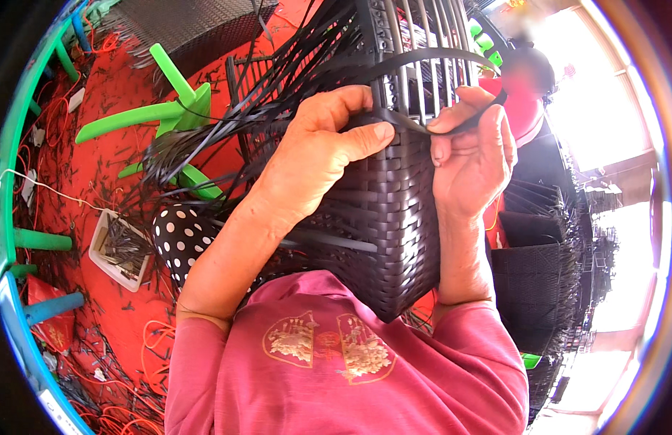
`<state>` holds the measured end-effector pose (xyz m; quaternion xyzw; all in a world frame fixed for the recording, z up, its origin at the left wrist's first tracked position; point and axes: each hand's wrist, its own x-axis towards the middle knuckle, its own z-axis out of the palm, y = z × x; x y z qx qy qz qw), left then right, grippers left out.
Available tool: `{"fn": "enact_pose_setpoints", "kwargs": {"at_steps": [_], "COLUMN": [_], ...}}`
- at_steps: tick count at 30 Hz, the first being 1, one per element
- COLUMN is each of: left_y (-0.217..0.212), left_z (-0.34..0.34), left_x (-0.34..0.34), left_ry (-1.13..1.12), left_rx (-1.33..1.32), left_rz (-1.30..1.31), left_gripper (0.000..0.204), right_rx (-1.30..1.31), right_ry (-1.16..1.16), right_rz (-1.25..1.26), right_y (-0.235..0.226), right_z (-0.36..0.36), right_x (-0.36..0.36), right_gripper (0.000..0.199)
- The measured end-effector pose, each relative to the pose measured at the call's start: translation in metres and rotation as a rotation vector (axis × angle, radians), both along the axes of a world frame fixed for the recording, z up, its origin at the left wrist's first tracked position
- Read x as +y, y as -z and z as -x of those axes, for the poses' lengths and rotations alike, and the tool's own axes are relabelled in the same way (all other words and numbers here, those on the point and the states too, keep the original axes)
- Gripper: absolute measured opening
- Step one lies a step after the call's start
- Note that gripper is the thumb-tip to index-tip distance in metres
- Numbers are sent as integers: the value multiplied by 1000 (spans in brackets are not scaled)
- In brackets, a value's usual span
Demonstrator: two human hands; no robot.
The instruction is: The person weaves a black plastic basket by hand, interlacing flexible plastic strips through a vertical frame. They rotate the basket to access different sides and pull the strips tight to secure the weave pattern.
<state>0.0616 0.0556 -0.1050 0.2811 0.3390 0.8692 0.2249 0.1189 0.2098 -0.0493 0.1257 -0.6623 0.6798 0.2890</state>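
A dark woven piece of furniture (405, 232) stands upright in front of my chest, its lower part covered by a tight weave of flat black strips. Bare metal bars (421, 80) of its frame show above the weave. My left hand (310, 148) is closed at the left side of the frame, thumb and bent fingers pinching a flat black strip (400, 122). The strip runs across the bars to my right hand (472, 156), whose thumb and fingers pinch it on the right side. From there it loops back over the bars. My left fingertips are partly hidden behind the frame.
Many loose black strips (212, 138) fan out to the left. Beyond them lie a bright green plastic piece (180, 109) and a white bin (118, 272) of scraps on the red floor (107, 174). Dark woven pieces (532, 283) are stacked at right. Another person (521, 101) is far right.
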Motion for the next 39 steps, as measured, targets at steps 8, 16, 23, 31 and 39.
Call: {"fn": "enact_pose_setpoints", "kwargs": {"at_steps": [8, 16, 23, 31, 39], "left_y": [-2, -7, -11, -11, -3], "left_z": [1, -6, -10, -18, -6], "left_x": [1, 7, 3, 8, -1], "left_ry": [-17, -89, -50, -99, -141], "left_rx": [-26, -27, -15, -67, -145], "left_rz": [4, -22, 61, 36, -106], "left_gripper": [21, 18, 24, 21, 19], "right_rx": [2, 44, -45, -147, -187], "right_ry": [-68, -155, -135, -11, 120], "right_rz": [44, 124, 22, -17, -122], "right_y": [-1, -1, -4, -14, -11], "right_z": [-1, 0, -6, -16, -18], "right_x": [4, 7, 14, -1, 6], "right_gripper": [37, 20, 21, 36, 24]}}
